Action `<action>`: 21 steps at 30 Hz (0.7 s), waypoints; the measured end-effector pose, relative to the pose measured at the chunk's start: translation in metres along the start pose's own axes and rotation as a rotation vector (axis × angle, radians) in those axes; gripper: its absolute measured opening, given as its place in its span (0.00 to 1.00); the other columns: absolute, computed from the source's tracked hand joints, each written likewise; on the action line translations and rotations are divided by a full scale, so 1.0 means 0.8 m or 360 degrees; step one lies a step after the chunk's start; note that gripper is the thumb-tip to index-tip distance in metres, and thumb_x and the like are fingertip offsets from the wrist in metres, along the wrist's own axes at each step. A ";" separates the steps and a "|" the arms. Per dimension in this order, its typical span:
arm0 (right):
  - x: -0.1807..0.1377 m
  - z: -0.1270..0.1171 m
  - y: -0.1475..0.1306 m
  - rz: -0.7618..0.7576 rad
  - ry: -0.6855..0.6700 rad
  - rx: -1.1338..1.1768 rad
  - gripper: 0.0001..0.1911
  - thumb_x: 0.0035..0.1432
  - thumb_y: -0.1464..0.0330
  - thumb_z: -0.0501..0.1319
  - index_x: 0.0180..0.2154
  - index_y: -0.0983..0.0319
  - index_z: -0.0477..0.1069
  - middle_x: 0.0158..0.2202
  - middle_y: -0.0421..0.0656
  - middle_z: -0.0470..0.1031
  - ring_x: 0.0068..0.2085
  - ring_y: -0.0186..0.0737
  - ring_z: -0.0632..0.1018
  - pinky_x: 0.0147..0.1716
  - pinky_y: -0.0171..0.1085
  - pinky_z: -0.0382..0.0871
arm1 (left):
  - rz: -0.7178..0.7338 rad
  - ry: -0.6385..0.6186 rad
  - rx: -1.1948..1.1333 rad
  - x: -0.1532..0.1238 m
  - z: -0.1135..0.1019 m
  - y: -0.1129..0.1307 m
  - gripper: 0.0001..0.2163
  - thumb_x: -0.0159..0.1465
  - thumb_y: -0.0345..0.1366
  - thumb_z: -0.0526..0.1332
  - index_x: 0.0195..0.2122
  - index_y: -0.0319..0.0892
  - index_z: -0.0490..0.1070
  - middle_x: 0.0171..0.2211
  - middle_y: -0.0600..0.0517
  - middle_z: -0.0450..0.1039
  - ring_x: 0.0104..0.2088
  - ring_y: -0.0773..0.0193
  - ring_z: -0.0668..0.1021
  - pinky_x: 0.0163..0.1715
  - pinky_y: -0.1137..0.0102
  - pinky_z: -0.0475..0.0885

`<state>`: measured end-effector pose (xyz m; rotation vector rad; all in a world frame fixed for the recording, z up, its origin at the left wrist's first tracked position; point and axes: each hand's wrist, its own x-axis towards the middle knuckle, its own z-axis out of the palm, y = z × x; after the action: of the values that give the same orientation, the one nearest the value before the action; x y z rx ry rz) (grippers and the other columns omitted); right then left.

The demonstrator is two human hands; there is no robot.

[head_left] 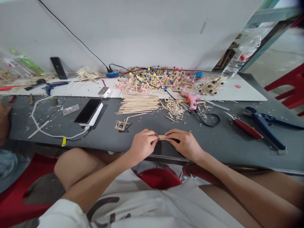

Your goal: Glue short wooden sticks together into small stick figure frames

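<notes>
My left hand (142, 145) and my right hand (184, 144) meet at the near edge of the grey table (225, 139). Between their pinched fingertips they hold a short bundle of thin wooden sticks (161, 137), kept level, one hand on each end. Both hands have their fingers closed. A small glued stick frame (121, 124) lies on the table just beyond my left hand. Farther back lies a loose row of long sticks (139, 104) and a heap of cut stick pieces (174, 107).
A pink glue gun (191, 99) with a black cord lies behind the cut pieces. Stick models with coloured beads (156, 80) pile up by the wall. A phone on a white power bank (89, 112) sits left. Red-handled cutters (245, 128) and blue pliers (264, 126) lie right.
</notes>
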<state>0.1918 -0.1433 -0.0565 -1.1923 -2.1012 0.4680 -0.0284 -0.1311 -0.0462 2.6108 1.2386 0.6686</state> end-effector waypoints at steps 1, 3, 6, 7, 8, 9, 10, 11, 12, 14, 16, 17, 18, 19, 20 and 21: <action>0.000 0.000 0.000 0.0000 -0.0003 0.0004 0.08 0.61 0.74 0.62 0.38 0.59 0.80 0.42 0.43 0.80 0.40 0.39 0.81 0.43 0.36 0.75 | 0.0005 0.0001 0.0005 0.000 0.000 0.000 0.08 0.65 0.30 0.61 0.34 0.46 0.80 0.36 0.53 0.79 0.36 0.65 0.75 0.37 0.70 0.70; 0.000 -0.001 0.000 0.0004 -0.0007 0.0010 0.09 0.61 0.74 0.61 0.37 0.59 0.80 0.42 0.43 0.80 0.40 0.39 0.81 0.43 0.36 0.75 | 0.0012 -0.0006 0.0013 0.000 -0.001 0.000 0.08 0.65 0.30 0.61 0.34 0.46 0.80 0.36 0.53 0.79 0.36 0.65 0.75 0.37 0.70 0.70; 0.000 -0.001 -0.001 0.0005 -0.0009 0.0012 0.09 0.61 0.74 0.61 0.37 0.59 0.80 0.42 0.43 0.80 0.40 0.39 0.81 0.43 0.36 0.75 | 0.0017 -0.0026 0.0018 0.001 -0.001 0.000 0.09 0.65 0.30 0.61 0.33 0.46 0.80 0.36 0.53 0.79 0.37 0.65 0.75 0.37 0.70 0.71; 0.000 -0.001 -0.001 0.0002 -0.0007 0.0011 0.09 0.61 0.74 0.61 0.37 0.59 0.80 0.42 0.43 0.80 0.40 0.39 0.81 0.42 0.36 0.75 | 0.0021 -0.0029 0.0019 0.001 -0.001 0.000 0.09 0.66 0.30 0.60 0.33 0.46 0.80 0.36 0.53 0.79 0.37 0.65 0.75 0.37 0.70 0.71; 0.000 -0.001 -0.001 -0.0001 -0.0004 0.0010 0.08 0.61 0.74 0.61 0.37 0.59 0.80 0.42 0.43 0.80 0.40 0.39 0.81 0.42 0.36 0.75 | 0.0028 -0.0031 0.0021 0.001 -0.001 0.000 0.09 0.66 0.29 0.60 0.33 0.46 0.80 0.36 0.53 0.79 0.37 0.64 0.75 0.37 0.70 0.71; 0.000 -0.001 -0.001 -0.0003 -0.0004 0.0010 0.08 0.61 0.74 0.62 0.38 0.59 0.80 0.42 0.43 0.80 0.40 0.39 0.81 0.42 0.36 0.75 | 0.0038 -0.0032 0.0025 0.001 -0.001 -0.001 0.09 0.66 0.29 0.60 0.33 0.46 0.80 0.36 0.53 0.79 0.37 0.64 0.75 0.37 0.70 0.71; 0.000 0.000 0.000 -0.0005 -0.0005 0.0009 0.08 0.61 0.73 0.62 0.38 0.59 0.80 0.42 0.43 0.80 0.40 0.39 0.81 0.42 0.36 0.74 | 0.0052 -0.0032 0.0033 0.001 -0.001 -0.002 0.09 0.66 0.29 0.60 0.33 0.45 0.80 0.36 0.53 0.79 0.37 0.64 0.75 0.37 0.70 0.71; 0.000 0.000 0.000 -0.0004 -0.0006 0.0007 0.08 0.61 0.73 0.62 0.38 0.59 0.80 0.42 0.42 0.80 0.40 0.39 0.81 0.42 0.36 0.74 | 0.0069 -0.0033 0.0043 0.001 0.000 -0.002 0.09 0.66 0.29 0.60 0.33 0.45 0.79 0.36 0.53 0.79 0.37 0.64 0.75 0.37 0.70 0.71; 0.000 0.000 0.000 -0.0002 -0.0008 0.0003 0.08 0.61 0.73 0.62 0.38 0.59 0.80 0.42 0.42 0.80 0.40 0.39 0.81 0.42 0.36 0.74 | 0.0088 -0.0034 0.0054 0.001 0.000 -0.003 0.09 0.66 0.29 0.59 0.33 0.45 0.79 0.36 0.53 0.78 0.37 0.64 0.75 0.37 0.70 0.71; 0.000 0.000 0.000 0.0002 -0.0012 -0.0010 0.08 0.61 0.74 0.62 0.37 0.59 0.80 0.42 0.42 0.80 0.39 0.38 0.81 0.42 0.35 0.74 | 0.0125 -0.0040 0.0073 0.001 0.001 -0.004 0.09 0.67 0.30 0.59 0.33 0.44 0.79 0.36 0.52 0.78 0.36 0.64 0.75 0.36 0.70 0.71; 0.000 -0.001 0.000 0.0004 -0.0024 -0.0025 0.08 0.61 0.74 0.61 0.37 0.59 0.79 0.42 0.42 0.80 0.39 0.38 0.81 0.41 0.35 0.74 | 0.0149 -0.0046 0.0088 0.001 0.000 -0.004 0.10 0.67 0.29 0.58 0.34 0.44 0.79 0.35 0.52 0.78 0.37 0.64 0.76 0.36 0.70 0.70; 0.000 -0.001 -0.001 0.0004 -0.0034 -0.0031 0.08 0.61 0.74 0.61 0.37 0.59 0.79 0.42 0.42 0.80 0.39 0.38 0.81 0.41 0.35 0.73 | 0.0156 -0.0048 0.0096 0.001 0.000 -0.004 0.10 0.67 0.29 0.58 0.33 0.44 0.79 0.35 0.52 0.78 0.37 0.64 0.76 0.35 0.70 0.70; 0.000 -0.001 -0.001 0.0005 -0.0043 -0.0035 0.08 0.61 0.74 0.61 0.37 0.59 0.79 0.42 0.42 0.80 0.39 0.38 0.80 0.41 0.35 0.73 | 0.0161 -0.0050 0.0105 0.001 0.000 -0.004 0.10 0.67 0.29 0.58 0.33 0.44 0.79 0.35 0.52 0.78 0.36 0.64 0.76 0.35 0.70 0.70; 0.001 -0.001 -0.001 0.0006 -0.0050 -0.0038 0.08 0.61 0.74 0.61 0.37 0.59 0.79 0.42 0.42 0.80 0.38 0.37 0.80 0.41 0.35 0.73 | 0.0163 -0.0052 0.0113 0.001 0.000 -0.004 0.10 0.67 0.28 0.57 0.33 0.44 0.78 0.35 0.52 0.77 0.36 0.64 0.76 0.34 0.70 0.70; 0.001 -0.002 -0.001 0.0006 -0.0057 -0.0038 0.08 0.61 0.75 0.61 0.37 0.59 0.79 0.42 0.42 0.80 0.38 0.37 0.80 0.41 0.34 0.73 | 0.0165 -0.0055 0.0118 0.001 0.000 -0.004 0.11 0.67 0.28 0.57 0.33 0.44 0.78 0.35 0.52 0.77 0.36 0.64 0.76 0.34 0.70 0.70; 0.001 -0.002 -0.001 0.0005 -0.0061 -0.0038 0.09 0.61 0.75 0.61 0.37 0.59 0.79 0.42 0.42 0.80 0.38 0.37 0.80 0.41 0.34 0.72 | 0.0165 -0.0058 0.0120 0.001 0.000 -0.004 0.11 0.67 0.28 0.57 0.32 0.44 0.78 0.35 0.52 0.77 0.36 0.64 0.76 0.34 0.70 0.70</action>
<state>0.1918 -0.1430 -0.0546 -1.2095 -2.1433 0.4722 -0.0303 -0.1285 -0.0472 2.7519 1.1460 0.5995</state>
